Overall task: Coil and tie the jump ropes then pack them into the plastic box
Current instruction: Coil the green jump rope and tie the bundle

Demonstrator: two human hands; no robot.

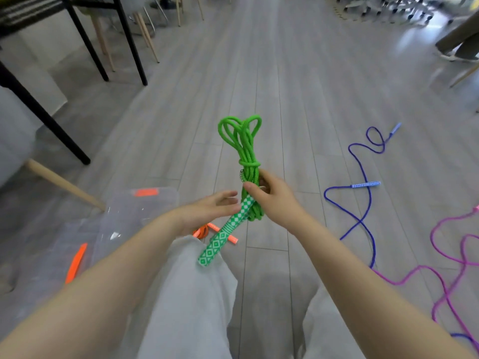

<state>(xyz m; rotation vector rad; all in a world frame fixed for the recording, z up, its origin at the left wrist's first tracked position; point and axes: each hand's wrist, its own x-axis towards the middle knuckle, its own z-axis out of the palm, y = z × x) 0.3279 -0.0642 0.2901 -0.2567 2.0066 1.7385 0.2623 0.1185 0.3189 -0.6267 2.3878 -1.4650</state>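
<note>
Far left: black table legs (77,141) and a pale wooden chair leg (62,181) stood on the grey plank floor (298,86). Clear plastic box (134,216) sat on the floor at lower left, with orange latches; its lid could not be told apart clearly from the body.

An orange jump rope (204,230) lay on the floor just right of the box, partly hidden behind the person's knee.

Left hand (210,209) was held with fingers straight and relaxed, gripping nothing, fingertips just beside the green-and-white patterned handle (220,242).

Green jump rope (245,143) was held up in the air at centre, coiled into loops and wrapped round with a knot near the middle. Right hand (274,200) clamped the bundle just below the knot, thumb across the front.

Right: blue jump rope (363,203) lay uncoiled on the floor. Pink jump rope (445,257) lay loose at far right, crossing the blue one's lower end.
</note>
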